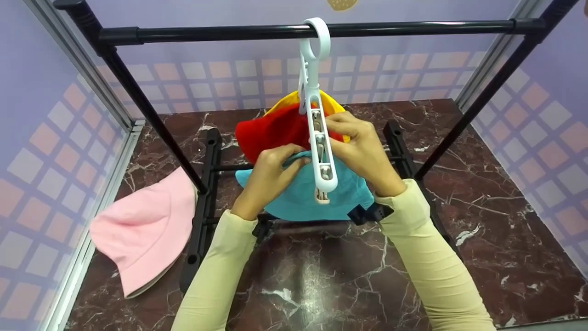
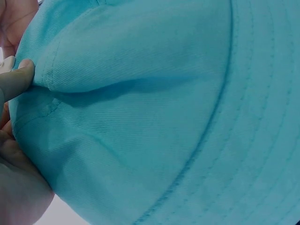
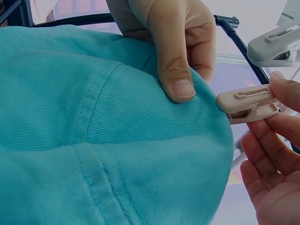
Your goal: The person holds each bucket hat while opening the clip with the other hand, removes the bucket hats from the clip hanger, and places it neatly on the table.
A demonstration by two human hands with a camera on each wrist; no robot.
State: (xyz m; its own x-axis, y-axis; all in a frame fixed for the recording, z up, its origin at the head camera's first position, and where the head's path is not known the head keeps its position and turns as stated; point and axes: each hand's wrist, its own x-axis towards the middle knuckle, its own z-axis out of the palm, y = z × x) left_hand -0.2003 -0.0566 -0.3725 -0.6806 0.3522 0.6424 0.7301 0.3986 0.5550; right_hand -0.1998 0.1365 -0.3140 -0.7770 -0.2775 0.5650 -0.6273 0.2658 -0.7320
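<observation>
A turquoise bucket hat [image 1: 294, 195] is beneath a white clip hanger [image 1: 325, 177] hooked over a black rail. My left hand [image 1: 271, 172] pinches the hat's crown, its thumb [image 3: 178, 82] lying on the cloth in the right wrist view. With thumb and fingers, my right hand [image 1: 363, 145] pinches a beige clothes clip [image 3: 248, 101]. The clip's front end meets the folded crown edge; whether cloth is between its jaws cannot be told. Behind are a red hat [image 1: 268, 133] and a yellow hat [image 1: 334, 102], partly hidden by the hanger and my hands.
A pink bucket hat [image 1: 142, 225] lies on the left of the dark marbled surface [image 1: 321, 276]. The rack's black rail [image 1: 220, 33] crosses above, with slanting posts [image 1: 151, 110] on both sides. Tile-patterned walls [image 1: 206, 78] enclose the area.
</observation>
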